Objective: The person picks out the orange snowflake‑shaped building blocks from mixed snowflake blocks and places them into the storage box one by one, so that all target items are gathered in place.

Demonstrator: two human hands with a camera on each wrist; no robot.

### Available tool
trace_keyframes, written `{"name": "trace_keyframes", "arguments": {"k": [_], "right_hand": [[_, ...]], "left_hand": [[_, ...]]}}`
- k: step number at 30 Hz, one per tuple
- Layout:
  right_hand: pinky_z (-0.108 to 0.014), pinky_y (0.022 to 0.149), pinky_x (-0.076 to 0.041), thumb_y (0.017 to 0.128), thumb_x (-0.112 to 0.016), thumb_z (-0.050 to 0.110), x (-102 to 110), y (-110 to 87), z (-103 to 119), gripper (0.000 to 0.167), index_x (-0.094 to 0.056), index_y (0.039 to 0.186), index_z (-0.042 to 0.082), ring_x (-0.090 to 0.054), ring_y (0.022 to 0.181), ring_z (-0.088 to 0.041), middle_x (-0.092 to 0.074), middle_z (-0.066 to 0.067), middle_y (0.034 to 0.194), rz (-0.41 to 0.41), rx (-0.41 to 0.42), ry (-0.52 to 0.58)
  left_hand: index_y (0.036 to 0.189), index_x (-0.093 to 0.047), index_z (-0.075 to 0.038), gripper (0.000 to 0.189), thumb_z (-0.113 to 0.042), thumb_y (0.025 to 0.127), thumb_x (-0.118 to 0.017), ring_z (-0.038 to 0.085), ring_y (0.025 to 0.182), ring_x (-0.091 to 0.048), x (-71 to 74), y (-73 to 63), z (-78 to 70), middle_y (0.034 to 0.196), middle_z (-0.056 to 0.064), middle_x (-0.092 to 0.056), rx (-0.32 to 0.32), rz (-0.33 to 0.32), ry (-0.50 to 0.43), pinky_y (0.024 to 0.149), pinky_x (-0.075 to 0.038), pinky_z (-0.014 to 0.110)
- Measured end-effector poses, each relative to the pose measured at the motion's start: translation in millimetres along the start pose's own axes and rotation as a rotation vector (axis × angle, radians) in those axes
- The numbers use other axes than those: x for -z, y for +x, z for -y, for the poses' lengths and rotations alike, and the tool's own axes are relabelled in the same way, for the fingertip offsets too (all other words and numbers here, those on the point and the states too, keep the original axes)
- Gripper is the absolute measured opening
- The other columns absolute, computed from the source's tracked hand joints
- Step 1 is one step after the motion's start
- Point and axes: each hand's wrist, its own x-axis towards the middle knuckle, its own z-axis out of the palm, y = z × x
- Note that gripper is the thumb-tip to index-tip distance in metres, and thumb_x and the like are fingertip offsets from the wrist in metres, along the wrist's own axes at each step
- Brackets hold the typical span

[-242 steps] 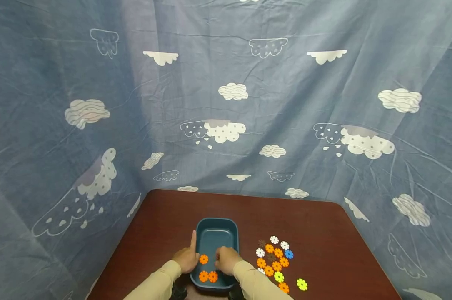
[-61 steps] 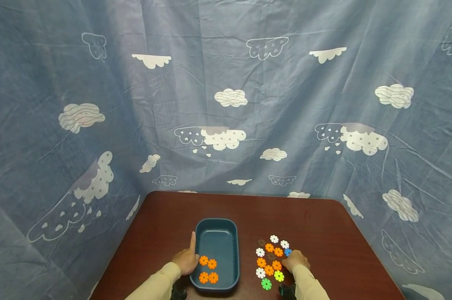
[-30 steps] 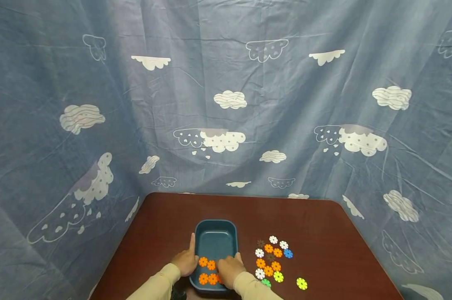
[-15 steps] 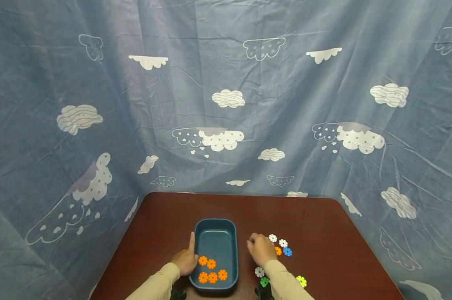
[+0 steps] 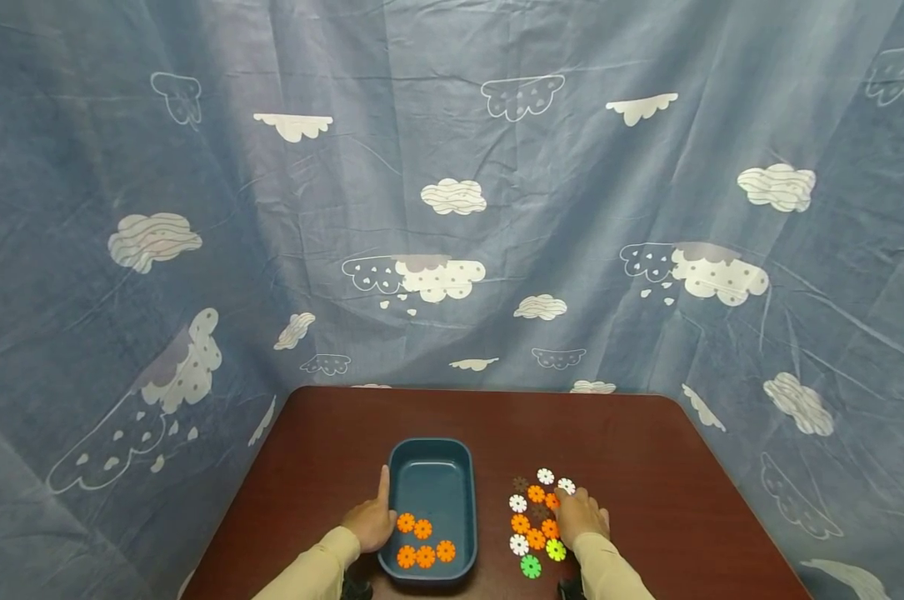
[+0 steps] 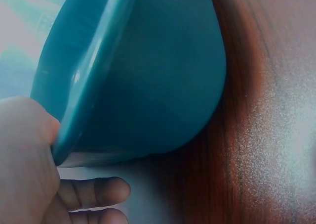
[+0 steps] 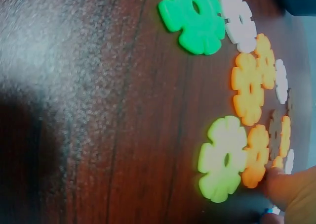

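My left hand holds the near left side of the deep blue-green plastic tray, index finger straight along its side. In the left wrist view the thumb lies over the tray's rim, with two fingers outside it. Five orange notched interlocking discs lie flat in the near half of the tray. My right hand reaches over the loose discs on the table. Its fingertips are right at an orange disc, fingers fairly straight. The thumb is close to the orange discs in the right wrist view; the hand hides the blue disc from above.
Right of the tray, loose discs lie grouped: several orange, white discs, two brown discs, a green disc and a yellow-green disc. The dark red-brown table meets a blue cloud-patterned curtain behind.
Orange discs in the tray have gone from three to five. My right hand has moved from the tray to the loose discs, then further right across them. The left hand stays at the tray.
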Motion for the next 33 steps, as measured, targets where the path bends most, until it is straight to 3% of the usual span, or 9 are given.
{"name": "trace_keyframes", "arguments": {"k": [6, 10, 14, 17, 22, 26, 33], "right_hand": [[-0.056, 0.081, -0.042, 0.096, -0.068, 0.023, 1.2, 2.8, 2.8, 0.039, -0.063, 0.129, 0.004, -0.061, 0.103, -0.043, -0.062, -0.024, 0.115, 0.012, -0.041, 0.064], [-0.06, 0.085, -0.043, 0.093, -0.071, 0.019, 12.2, 2.6, 8.0, 0.044, -0.058, 0.126, -0.007, -0.058, 0.104, -0.048, -0.06, -0.029, 0.113, 0.072, -0.086, 0.142], [-0.064, 0.084, -0.045, 0.087, -0.073, 0.016, 21.9, -1.0, 9.1, 0.043, -0.056, 0.113, -0.014, -0.056, 0.096, -0.049, -0.057, -0.031, 0.104, 0.118, -0.082, 0.177], [-0.053, 0.075, -0.047, 0.084, -0.074, 0.013, 22.8, -3.1, 8.0, 0.03, -0.055, 0.096, -0.006, -0.054, 0.081, -0.036, -0.055, -0.02, 0.089, 0.102, -0.061, 0.233], [-0.036, 0.065, -0.043, 0.092, -0.066, 0.007, 23.0, -3.8, 12.4, 0.015, -0.052, 0.092, 0.001, -0.05, 0.07, -0.022, -0.054, -0.009, 0.079, 0.031, -0.056, 0.381], [-0.035, 0.065, -0.044, 0.096, -0.059, 0.007, 32.3, -3.0, 32.0, 0.007, -0.06, 0.099, 0.0, -0.052, 0.072, -0.022, -0.061, -0.009, 0.084, -0.021, -0.029, 0.471], [-0.032, 0.064, -0.047, 0.092, -0.064, 0.004, 42.0, -6.5, 100.8, 0.007, -0.069, 0.096, 0.004, -0.057, 0.068, -0.015, -0.066, -0.004, 0.081, -0.062, 0.203, 0.516]], "left_hand": [[0.161, -0.006, -0.003, 0.087, -0.018, 0.094, -0.058, 0.022, 0.06, -0.054, -0.1, -0.2, -1.3, 0.073, 0.01, -0.064, -0.001, -0.014, 0.009, 0.062, -0.045, 0.043], [0.161, -0.005, -0.003, 0.086, -0.018, 0.095, -0.057, 0.021, 0.058, -0.051, 1.4, -1.6, -3.2, 0.066, 0.006, -0.056, 0.003, -0.009, 0.003, 0.059, -0.041, 0.041], [0.161, -0.005, -0.003, 0.086, -0.018, 0.095, -0.058, 0.021, 0.055, -0.049, 2.2, -3.2, -4.2, 0.064, 0.005, -0.053, 0.003, -0.011, 0.001, 0.057, -0.039, 0.039], [0.161, -0.005, -0.003, 0.086, -0.018, 0.095, -0.058, 0.021, 0.055, -0.049, 1.6, -3.0, -3.5, 0.063, 0.004, -0.053, 0.003, -0.013, 0.003, 0.057, -0.039, 0.038], [0.161, -0.005, -0.002, 0.086, -0.017, 0.095, -0.058, 0.021, 0.056, -0.049, 0.8, -2.9, -3.0, 0.064, 0.004, -0.054, -0.005, -0.015, 0.009, 0.058, -0.039, 0.038], [0.161, -0.005, -0.002, 0.086, -0.017, 0.095, -0.058, 0.021, 0.054, -0.048, 0.8, -4.5, -3.7, 0.064, 0.004, -0.053, -0.002, -0.014, 0.002, 0.057, -0.038, 0.038], [0.161, -0.006, -0.002, 0.086, -0.017, 0.095, -0.059, 0.022, 0.058, -0.053, 1.4, -4.4, -4.1, 0.071, 0.009, -0.061, 0.008, -0.013, 0.004, 0.061, -0.044, 0.042]]}}
